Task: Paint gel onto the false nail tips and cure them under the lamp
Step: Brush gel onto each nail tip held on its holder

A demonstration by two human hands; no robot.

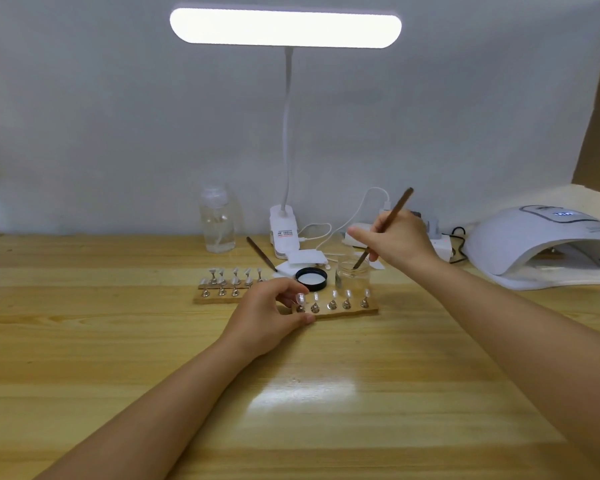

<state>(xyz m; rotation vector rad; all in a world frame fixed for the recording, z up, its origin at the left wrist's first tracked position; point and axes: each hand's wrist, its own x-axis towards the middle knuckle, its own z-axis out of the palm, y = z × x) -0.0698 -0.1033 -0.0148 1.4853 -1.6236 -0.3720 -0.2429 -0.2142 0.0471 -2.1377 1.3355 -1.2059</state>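
My right hand grips a brown brush whose tip dips into a small clear gel jar. The jar's black lid lies to the left of the jar. My left hand holds the left end of a wooden strip that carries several false nail tips on metal stands. Two more wooden strips with nail tips lie further left. The white curing lamp stands at the far right, its opening facing me.
A lit white desk lamp on a clamp base stands behind the work area. A clear bottle is at the back left. A second brush, white pads, cables and a power strip lie near the wall.
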